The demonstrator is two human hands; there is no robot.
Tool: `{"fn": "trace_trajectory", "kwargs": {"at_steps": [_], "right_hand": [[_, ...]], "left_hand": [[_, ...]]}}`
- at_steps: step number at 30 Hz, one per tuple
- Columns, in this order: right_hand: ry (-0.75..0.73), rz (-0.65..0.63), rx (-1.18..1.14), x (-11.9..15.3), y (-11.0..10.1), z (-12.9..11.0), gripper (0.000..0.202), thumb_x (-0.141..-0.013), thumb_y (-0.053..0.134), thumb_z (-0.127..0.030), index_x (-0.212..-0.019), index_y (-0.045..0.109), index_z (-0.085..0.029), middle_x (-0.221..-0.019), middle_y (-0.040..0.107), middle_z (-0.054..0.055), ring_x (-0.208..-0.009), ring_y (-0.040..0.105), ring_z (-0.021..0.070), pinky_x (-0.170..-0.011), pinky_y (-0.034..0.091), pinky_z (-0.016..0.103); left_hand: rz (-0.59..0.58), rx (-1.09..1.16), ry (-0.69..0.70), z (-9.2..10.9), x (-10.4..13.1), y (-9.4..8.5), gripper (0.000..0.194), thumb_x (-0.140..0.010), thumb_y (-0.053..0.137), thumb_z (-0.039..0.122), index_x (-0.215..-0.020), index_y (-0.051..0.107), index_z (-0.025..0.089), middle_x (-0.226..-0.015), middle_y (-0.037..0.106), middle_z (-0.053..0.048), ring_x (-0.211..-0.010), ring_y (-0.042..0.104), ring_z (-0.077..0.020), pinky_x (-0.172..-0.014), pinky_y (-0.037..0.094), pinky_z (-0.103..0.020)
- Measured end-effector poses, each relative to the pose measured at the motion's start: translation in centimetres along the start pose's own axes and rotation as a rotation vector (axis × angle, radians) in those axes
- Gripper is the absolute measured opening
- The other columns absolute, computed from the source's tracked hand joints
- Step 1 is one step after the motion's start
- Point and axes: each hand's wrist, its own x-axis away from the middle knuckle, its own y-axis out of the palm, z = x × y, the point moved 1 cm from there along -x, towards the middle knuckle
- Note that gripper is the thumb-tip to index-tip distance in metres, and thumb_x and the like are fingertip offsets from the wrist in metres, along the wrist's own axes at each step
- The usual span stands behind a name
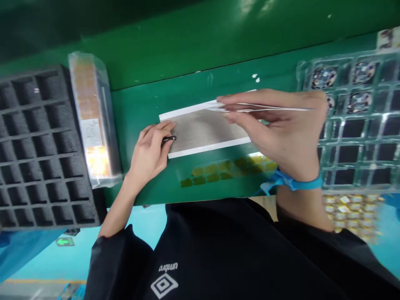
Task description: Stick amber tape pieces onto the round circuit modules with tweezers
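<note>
My left hand [151,150] pinches a small dark disc-like part [168,140], seen nearly edge-on, between thumb and fingers. Its fingertips rest at the left end of a grey, finely lined sheet [196,131] with white borders. In my right hand [281,129] is a pair of tweezers [215,109], closed in on by thumb and fingers. The tips point left, over the upper part of the sheet; whether they touch it I cannot tell. My right palm and fingers hide the sheet's right end.
On the left are a black compartment tray [46,141] and a plastic-wrapped package [93,121]. A clear tray [337,112] with several round circuit boards stands right. Yellow film pieces [225,171] lie on the green table [134,100] in front of the sheet.
</note>
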Motion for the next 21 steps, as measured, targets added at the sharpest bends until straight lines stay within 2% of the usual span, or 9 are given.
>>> {"fn": "trace_trajectory", "kwargs": {"at_steps": [3, 5, 7, 10, 13, 17, 21], "right_hand": [[0.052, 0.071, 0.023, 2.6, -1.7, 0.2, 0.019, -0.100, 0.088, -0.024, -0.117, 0.088, -0.034, -0.113, 0.086, -0.006, -0.091, 0.086, 0.0198, -0.076, 0.074, 0.034], [0.062, 0.019, 0.026, 4.2, -2.4, 0.2, 0.028, -0.100, 0.088, -0.020, -0.123, 0.086, -0.036, -0.117, 0.086, -0.007, -0.094, 0.087, 0.0190, -0.078, 0.074, 0.032], [0.003, -0.054, 0.029, 5.2, -2.2, 0.0, 0.035, -0.099, 0.088, -0.016, -0.127, 0.085, -0.037, -0.118, 0.086, -0.007, -0.098, 0.087, 0.0196, -0.079, 0.075, 0.030], [-0.089, -0.163, 0.004, 5.5, -0.4, -0.3, 0.035, -0.098, 0.086, -0.011, -0.127, 0.084, -0.030, -0.119, 0.086, -0.003, -0.103, 0.087, 0.0201, -0.086, 0.076, 0.028], [-0.174, -0.278, -0.005, 5.2, 2.3, -0.6, 0.030, -0.100, 0.085, -0.014, -0.126, 0.081, -0.028, -0.119, 0.086, -0.002, -0.104, 0.087, 0.0188, -0.088, 0.076, 0.026], [-0.255, -0.322, 0.049, 4.8, 4.8, -0.7, 0.020, -0.103, 0.084, -0.019, -0.123, 0.079, -0.022, -0.118, 0.087, 0.000, -0.098, 0.087, 0.0166, -0.088, 0.074, 0.023], [-0.232, -0.341, 0.054, 4.8, 5.8, -0.5, 0.018, -0.106, 0.081, -0.022, -0.124, 0.077, -0.024, -0.120, 0.086, -0.002, -0.107, 0.087, 0.0168, -0.097, 0.073, 0.025]], "left_hand": [[0.029, 0.005, 0.036, -0.1, 0.3, 0.2, 0.022, -0.110, 0.059, 0.009, -0.124, 0.055, 0.026, -0.140, 0.084, -0.009, -0.138, 0.079, -0.0291, -0.115, 0.064, -0.054], [0.027, 0.046, 0.081, 0.1, 0.4, -0.4, 0.024, -0.108, 0.063, 0.008, -0.123, 0.058, 0.026, -0.138, 0.084, -0.009, -0.136, 0.080, -0.0301, -0.115, 0.064, -0.055], [0.004, 0.111, 0.126, 0.4, 0.4, -1.2, 0.026, -0.106, 0.067, 0.009, -0.125, 0.062, 0.027, -0.132, 0.087, -0.006, -0.130, 0.083, -0.0291, -0.112, 0.067, -0.054], [-0.025, 0.154, 0.124, 0.5, 0.5, -2.3, 0.029, -0.104, 0.071, 0.010, -0.127, 0.066, 0.026, -0.117, 0.090, -0.002, -0.114, 0.088, -0.0266, -0.107, 0.069, -0.050], [-0.067, 0.171, 0.018, 0.3, 0.5, -2.9, 0.025, -0.105, 0.071, 0.013, -0.125, 0.070, 0.028, -0.112, 0.090, 0.000, -0.105, 0.088, -0.0253, -0.103, 0.070, -0.049], [-0.104, 0.260, -0.142, 0.0, 0.3, -2.8, 0.019, -0.108, 0.069, 0.020, -0.122, 0.071, 0.033, -0.110, 0.089, 0.006, -0.098, 0.088, -0.0239, -0.092, 0.070, -0.048], [-0.071, 0.281, -0.139, 0.0, 0.3, -2.5, 0.014, -0.108, 0.068, 0.020, -0.117, 0.070, 0.030, -0.099, 0.088, 0.006, -0.092, 0.088, -0.0228, -0.089, 0.069, -0.044]]}}
